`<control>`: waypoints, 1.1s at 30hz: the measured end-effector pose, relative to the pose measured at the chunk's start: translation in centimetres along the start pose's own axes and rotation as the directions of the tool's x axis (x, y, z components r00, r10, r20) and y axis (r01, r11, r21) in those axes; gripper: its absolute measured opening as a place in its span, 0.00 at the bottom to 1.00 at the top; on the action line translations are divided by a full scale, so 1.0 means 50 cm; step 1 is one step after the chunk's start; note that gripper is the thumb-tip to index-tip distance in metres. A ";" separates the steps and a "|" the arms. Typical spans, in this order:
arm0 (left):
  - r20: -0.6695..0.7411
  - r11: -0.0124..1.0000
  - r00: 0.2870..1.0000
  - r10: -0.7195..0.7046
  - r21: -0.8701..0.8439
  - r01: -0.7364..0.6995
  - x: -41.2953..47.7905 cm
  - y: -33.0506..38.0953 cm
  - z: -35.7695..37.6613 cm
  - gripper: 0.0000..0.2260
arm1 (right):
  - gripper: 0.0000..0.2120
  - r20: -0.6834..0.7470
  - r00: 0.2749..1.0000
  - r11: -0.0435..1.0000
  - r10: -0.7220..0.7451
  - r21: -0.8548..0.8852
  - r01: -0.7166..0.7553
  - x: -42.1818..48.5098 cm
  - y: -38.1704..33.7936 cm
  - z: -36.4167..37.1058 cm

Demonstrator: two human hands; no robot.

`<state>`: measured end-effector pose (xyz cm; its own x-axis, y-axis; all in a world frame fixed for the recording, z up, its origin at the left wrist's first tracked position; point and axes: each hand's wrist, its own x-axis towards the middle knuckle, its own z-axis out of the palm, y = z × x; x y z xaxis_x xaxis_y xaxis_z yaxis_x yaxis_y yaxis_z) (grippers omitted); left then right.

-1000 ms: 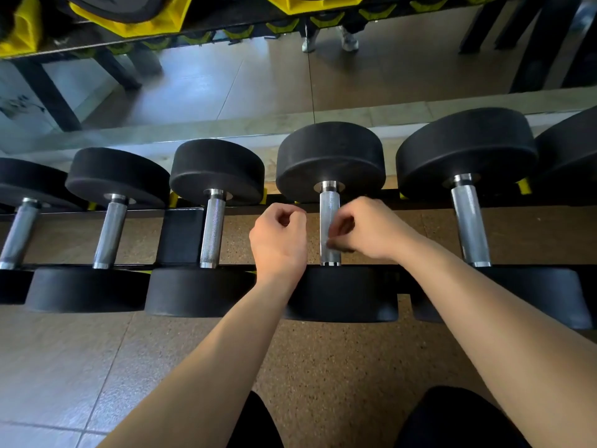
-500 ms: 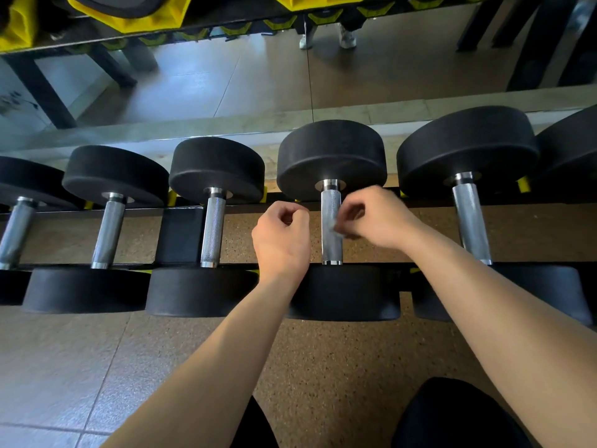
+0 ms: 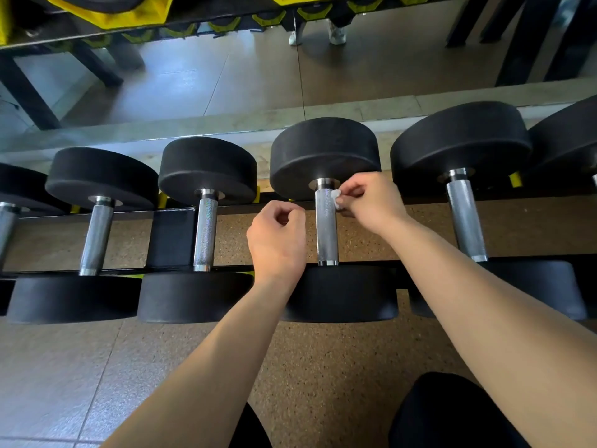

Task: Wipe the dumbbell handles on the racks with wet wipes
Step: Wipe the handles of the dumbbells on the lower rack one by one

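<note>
Wipe (image 3: 336, 198), pinched in the right hand (image 3: 371, 203), has reached the top of the handle (image 3: 326, 231), left hand (image 3: 277, 236) curled empty alongside; this stroke seems nearly done.

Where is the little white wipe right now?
In the head view, just right of centre: the wipe is pinched in the right hand against the far right side of the middle dumbbell handle.

A wall mirror (image 3: 226, 76) at twelve o'clock reflects white shoes (image 3: 336, 35); speckled brown matting (image 3: 339, 367) at six, floor tiles (image 3: 64, 383) at eight.
</note>
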<state>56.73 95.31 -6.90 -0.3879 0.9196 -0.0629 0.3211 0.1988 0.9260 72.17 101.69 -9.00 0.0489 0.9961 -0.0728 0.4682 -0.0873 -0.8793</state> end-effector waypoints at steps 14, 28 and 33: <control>0.018 1.000 1.000 -0.007 -0.008 0.007 0.001 0.004 -0.002 0.09 | 0.08 -0.002 0.994 0.994 0.105 0.011 -0.105 -0.005 0.006 0.016; 0.021 1.000 1.000 -0.001 0.012 0.000 0.001 0.006 -0.003 0.09 | 0.05 0.060 0.994 0.995 0.092 -0.036 -0.090 -0.014 0.003 -0.005; 0.015 1.000 1.000 0.006 0.009 -0.007 0.004 0.003 -0.001 0.09 | 0.03 0.076 0.997 0.990 0.016 -0.140 -0.005 -0.040 -0.004 -0.003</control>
<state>56.68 95.49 -6.78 -0.3725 0.9259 -0.0626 0.3314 0.1958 0.9229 72.13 99.70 -8.62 -0.0108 0.9925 -0.1220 0.5869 -0.0925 -0.8043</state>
